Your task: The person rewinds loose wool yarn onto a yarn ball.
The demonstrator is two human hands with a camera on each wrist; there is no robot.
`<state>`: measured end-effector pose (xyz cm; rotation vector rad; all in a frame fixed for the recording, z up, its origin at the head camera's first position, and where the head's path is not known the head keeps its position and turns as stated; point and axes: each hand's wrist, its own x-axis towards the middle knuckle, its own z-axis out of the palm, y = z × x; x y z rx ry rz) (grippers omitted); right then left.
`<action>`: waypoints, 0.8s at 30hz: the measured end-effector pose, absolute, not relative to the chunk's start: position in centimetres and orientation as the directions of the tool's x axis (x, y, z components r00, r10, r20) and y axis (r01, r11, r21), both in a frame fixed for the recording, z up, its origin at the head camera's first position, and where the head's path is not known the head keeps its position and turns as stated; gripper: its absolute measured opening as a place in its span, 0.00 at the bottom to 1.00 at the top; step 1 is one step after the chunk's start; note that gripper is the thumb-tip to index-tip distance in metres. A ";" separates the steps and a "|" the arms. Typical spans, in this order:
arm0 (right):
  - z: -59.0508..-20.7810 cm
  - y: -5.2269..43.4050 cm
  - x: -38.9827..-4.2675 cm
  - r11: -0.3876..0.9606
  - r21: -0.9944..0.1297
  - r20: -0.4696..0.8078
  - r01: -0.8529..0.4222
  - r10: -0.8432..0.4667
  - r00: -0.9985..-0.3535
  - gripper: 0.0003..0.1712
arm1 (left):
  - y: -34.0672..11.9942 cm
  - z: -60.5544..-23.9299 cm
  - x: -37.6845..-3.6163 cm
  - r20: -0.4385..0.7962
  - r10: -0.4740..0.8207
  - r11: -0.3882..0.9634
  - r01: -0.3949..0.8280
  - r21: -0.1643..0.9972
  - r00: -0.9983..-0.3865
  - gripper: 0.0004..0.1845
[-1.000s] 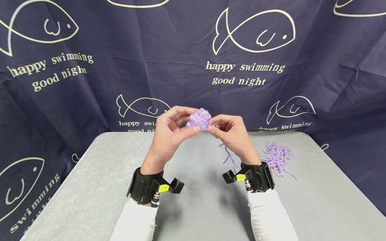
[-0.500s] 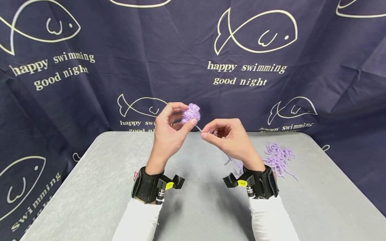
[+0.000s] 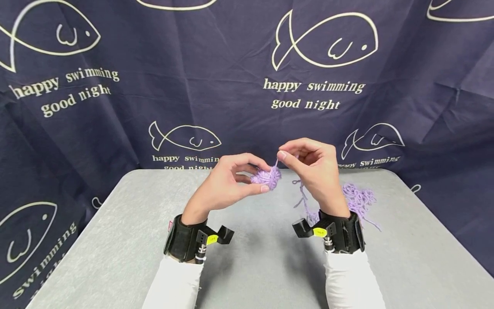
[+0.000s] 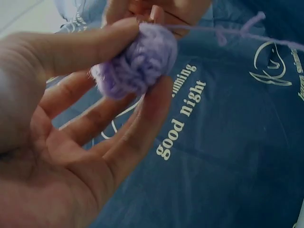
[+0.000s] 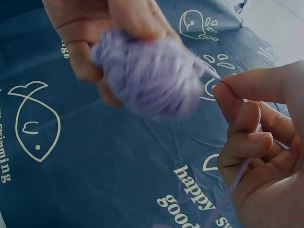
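A small ball of lilac yarn (image 3: 267,177) is pinched between the thumb and fingers of my left hand (image 3: 231,182) above the grey table (image 3: 115,240). In the left wrist view the yarn ball (image 4: 135,61) sits at my fingertips. My right hand (image 3: 314,169) is just right of the ball and slightly higher, pinching the loose yarn strand (image 3: 276,163) that runs from it. In the right wrist view the ball (image 5: 149,78) is blurred, with the right thumb and forefinger pinched on the strand (image 5: 217,80). The strand trails down below my right hand (image 3: 302,199).
A loose tangle of the same lilac yarn (image 3: 359,201) lies on the table to the right of my right wrist. A dark blue cloth with fish drawings and lettering (image 3: 308,92) hangs behind the table. Black wrist straps (image 3: 185,242) sit on both forearms.
The left hand has lowered the yarn ball and shifted it right. The right hand has risen from beside the ball to above its right side, still pinching the strand.
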<state>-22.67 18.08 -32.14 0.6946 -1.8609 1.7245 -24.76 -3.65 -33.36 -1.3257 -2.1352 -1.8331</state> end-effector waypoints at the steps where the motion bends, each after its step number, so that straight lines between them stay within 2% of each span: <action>1: -32.2 18.1 -22.7 0.059 -0.741 0.669 -0.669 -0.029 -0.743 0.06 | -3.7 -33.3 -24.7 0.528 0.579 -0.071 0.607 0.792 -0.622 0.17; 6: -32.6 18.0 -23.4 0.034 -0.756 0.652 -0.654 -0.048 -0.756 0.09 | -3.8 -33.0 -24.2 0.555 0.603 -0.172 0.586 0.792 -0.573 0.18; 15: -33.9 17.5 -24.7 0.022 -0.796 0.599 -0.605 -0.119 -0.792 0.05 | -4.0 -32.9 -24.0 0.618 0.548 -0.320 0.541 0.778 -0.564 0.19; 17: -34.1 17.4 -24.8 0.018 -0.806 0.584 -0.592 -0.135 -0.800 0.05 | -4.0 -32.8 -24.0 0.643 0.495 -0.363 0.534 0.764 -0.584 0.20; 20: -34.2 17.0 -24.9 0.045 -0.812 0.567 -0.581 -0.168 -0.806 0.07 | -3.8 -32.6 -23.9 0.670 0.365 -0.394 0.545 0.740 -0.646 0.19; 24: -34.2 16.3 -24.6 0.087 -0.801 0.562 -0.592 -0.233 -0.794 0.04 | -3.4 -32.5 -24.0 0.678 0.166 -0.358 0.597 0.718 -0.716 0.17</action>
